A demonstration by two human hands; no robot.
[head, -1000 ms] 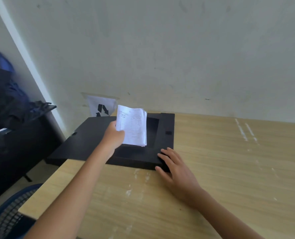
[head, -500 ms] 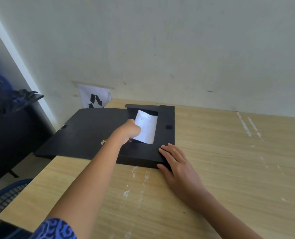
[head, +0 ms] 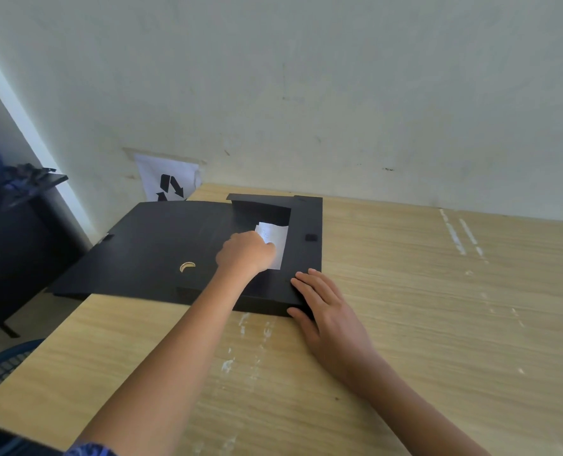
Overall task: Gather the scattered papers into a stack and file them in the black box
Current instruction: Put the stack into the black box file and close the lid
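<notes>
The black box lies open on the wooden table, its lid folded out flat to the left past the table's edge. My left hand reaches into the box's well and holds the white paper stack, which sits low inside the box and is partly hidden by the hand. My right hand rests flat with straight fingers on the box's near right corner.
A wall stands right behind the table, with a white sheet showing black arrows taped low on it. Dark furniture with dark cloth stands at the left. A blue mesh basket sits below the table's left edge.
My left hand has lowered the paper stack from above the box down into its well. My right hand has stayed on the box's corner. The view has shifted a little.
</notes>
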